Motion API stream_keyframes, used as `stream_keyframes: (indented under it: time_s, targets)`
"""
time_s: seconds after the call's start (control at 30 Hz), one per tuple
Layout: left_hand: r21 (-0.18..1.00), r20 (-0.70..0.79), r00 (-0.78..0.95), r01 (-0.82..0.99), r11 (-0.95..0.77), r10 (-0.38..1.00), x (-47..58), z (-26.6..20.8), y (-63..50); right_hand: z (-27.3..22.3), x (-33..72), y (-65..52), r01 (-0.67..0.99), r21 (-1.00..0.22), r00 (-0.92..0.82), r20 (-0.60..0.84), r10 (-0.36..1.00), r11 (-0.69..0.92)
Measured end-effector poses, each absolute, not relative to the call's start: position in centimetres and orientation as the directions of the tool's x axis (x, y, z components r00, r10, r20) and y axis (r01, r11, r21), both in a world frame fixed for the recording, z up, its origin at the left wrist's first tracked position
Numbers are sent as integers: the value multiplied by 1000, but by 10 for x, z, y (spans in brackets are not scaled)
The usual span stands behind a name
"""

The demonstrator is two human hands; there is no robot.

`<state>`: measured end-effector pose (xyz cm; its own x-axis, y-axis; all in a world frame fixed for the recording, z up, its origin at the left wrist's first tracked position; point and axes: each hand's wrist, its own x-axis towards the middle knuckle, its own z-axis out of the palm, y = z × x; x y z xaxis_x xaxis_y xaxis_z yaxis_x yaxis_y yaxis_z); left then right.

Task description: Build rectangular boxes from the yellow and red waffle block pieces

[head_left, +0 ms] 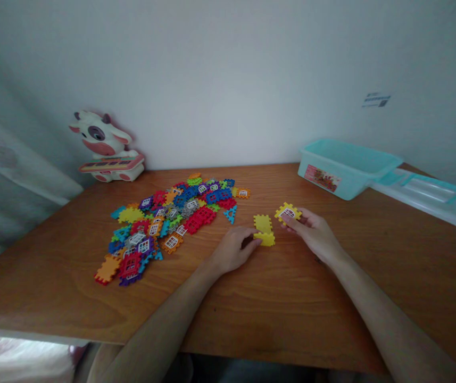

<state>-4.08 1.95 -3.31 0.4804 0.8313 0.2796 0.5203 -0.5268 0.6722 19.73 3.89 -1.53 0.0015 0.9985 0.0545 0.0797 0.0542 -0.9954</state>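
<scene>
My left hand (235,248) rests low over the table, its thumb and fingers closed on the left edge of a yellow building panel (265,230). This panel looks like two notched pieces meeting at an angle, one towards the back and one in front. Just to the right, my right hand (311,231) pinches a yellow window panel (288,212) with a white window frame in its middle. The window panel is held tilted a little above the table, apart from the other yellow panel.
A heap of colourful notched panels (196,219) spreads across the left of the wooden table (251,308). A cow toy keyboard (110,146) stands at the back left. At the back right sit a turquoise bin (343,165) and its clear lid (431,194), near the wall.
</scene>
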Motion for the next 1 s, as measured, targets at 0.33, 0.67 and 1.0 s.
stream_keyframes:
  time_s: [0.33,0.67,1.0]
  targets:
    - [663,297,507,501,-557,809,-41,-34,21,-6,178,28,84,-992,-85,90,992,97]
    - [689,276,528,473,-548,803,-41,-34,25,-10,164,25,125,-989,-213,54,976,82]
    - [726,250,540,446,-525,804,-41,-34,26,-18,173,27,103,-995,-319,-29,947,4]
